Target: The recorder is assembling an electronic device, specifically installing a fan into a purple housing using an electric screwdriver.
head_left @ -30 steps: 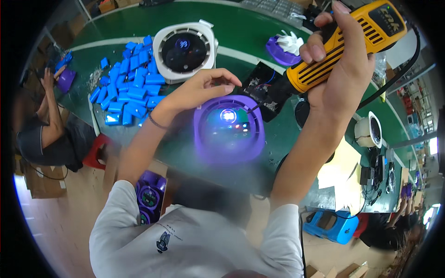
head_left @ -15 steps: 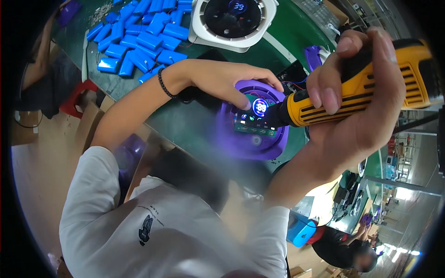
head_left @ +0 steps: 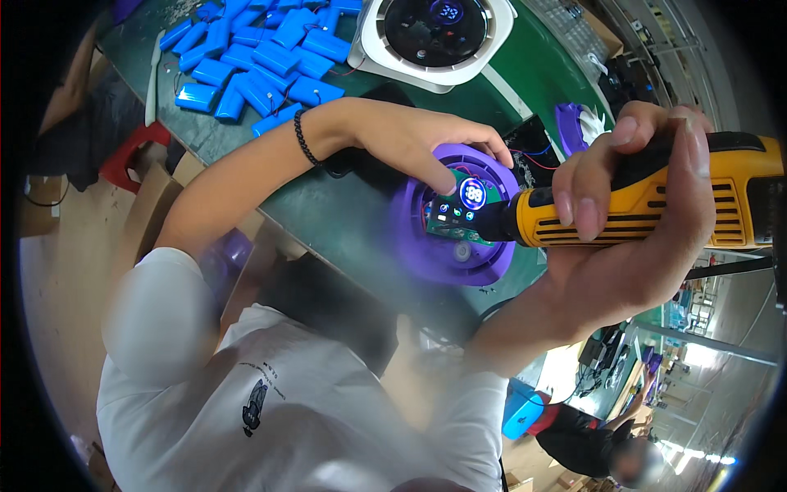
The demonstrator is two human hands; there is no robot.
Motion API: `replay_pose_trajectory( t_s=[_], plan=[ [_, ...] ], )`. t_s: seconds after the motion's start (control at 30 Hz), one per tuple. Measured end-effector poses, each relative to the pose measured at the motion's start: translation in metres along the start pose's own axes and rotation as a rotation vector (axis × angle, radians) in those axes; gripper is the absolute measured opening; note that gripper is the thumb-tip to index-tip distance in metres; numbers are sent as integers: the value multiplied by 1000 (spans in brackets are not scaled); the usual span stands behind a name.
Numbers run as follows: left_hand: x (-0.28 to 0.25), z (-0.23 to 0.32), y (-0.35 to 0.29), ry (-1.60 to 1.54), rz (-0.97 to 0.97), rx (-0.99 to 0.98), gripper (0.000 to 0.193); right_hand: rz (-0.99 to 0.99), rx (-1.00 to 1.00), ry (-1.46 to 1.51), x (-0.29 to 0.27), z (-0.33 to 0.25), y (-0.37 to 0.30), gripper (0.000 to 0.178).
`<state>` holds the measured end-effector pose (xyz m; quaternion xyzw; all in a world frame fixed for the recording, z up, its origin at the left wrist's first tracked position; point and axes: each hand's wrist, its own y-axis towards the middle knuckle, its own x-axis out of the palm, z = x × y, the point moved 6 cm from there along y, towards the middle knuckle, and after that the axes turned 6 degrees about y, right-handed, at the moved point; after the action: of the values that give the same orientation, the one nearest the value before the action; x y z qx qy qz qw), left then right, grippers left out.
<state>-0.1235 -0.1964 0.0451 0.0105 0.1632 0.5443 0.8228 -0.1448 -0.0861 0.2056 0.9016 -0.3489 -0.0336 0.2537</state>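
Note:
A round purple plastic housing (head_left: 447, 266) lies on the green table in front of me. In it sits a green circuit board (head_left: 443, 231) with a lit round display (head_left: 473, 194) and small glowing icons. My left hand (head_left: 426, 141) grips the far side of the housing, its thumb pressing on the board's edge and its fingers over the rim. My right hand (head_left: 627, 193) is closed around a yellow and black electric screwdriver (head_left: 541, 221), held nearly level. The tool's dark nose covers the board's right-hand corner, so the bit's tip is hidden.
Blue wrapped battery packs (head_left: 275, 59) lie heaped at the far left. Behind the housing stands a white device with a dark round panel (head_left: 447, 37). Another purple part (head_left: 570, 127) lies beyond the screwdriver. A co-worker (head_left: 586, 439) is at the lower right.
The view has shifted slightly. The screwdriver's nose has moved toward the near side of the board and hides more of its lower right. My left hand keeps its hold.

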Motion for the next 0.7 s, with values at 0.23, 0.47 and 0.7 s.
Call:
replay_pose_trajectory(
  t_s=[0.23,0.47,0.7],
  plan=[
    [0,0,0,-33,44,23,70,94,-42,-40,7,-2,-4,25],
    [0,-1,0,-41,26,28,71,103,-20,12,5,-5,-5,24],
    [1,1,0,-36,-4,21,74,120,-58,31,-3,-6,-3,25]
  ],
)
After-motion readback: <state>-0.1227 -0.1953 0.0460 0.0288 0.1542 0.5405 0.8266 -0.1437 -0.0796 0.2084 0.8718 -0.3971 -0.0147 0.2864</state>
